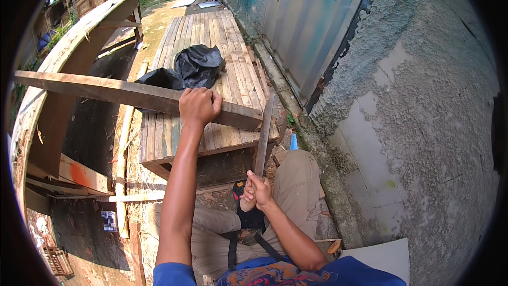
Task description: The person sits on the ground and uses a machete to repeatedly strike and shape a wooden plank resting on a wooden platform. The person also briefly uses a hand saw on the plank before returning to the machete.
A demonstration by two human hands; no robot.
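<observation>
A slatted wooden bench (pixel 233 42), a thick beam (pixel 127 92) across it, a long blade (pixel 264 135) at the beam's end.
The beam slants over the bench's near part, its right end by the near right corner; crumpled black plastic (pixel 200 66) lies on the slats behind it. The blade points away from the person, just beside that end; whether they touch, I cannot tell. The left hand (pixel 199 107) is closed over the beam's top; the right hand (pixel 257 190) wraps the blade's handle (pixel 247 203).
</observation>
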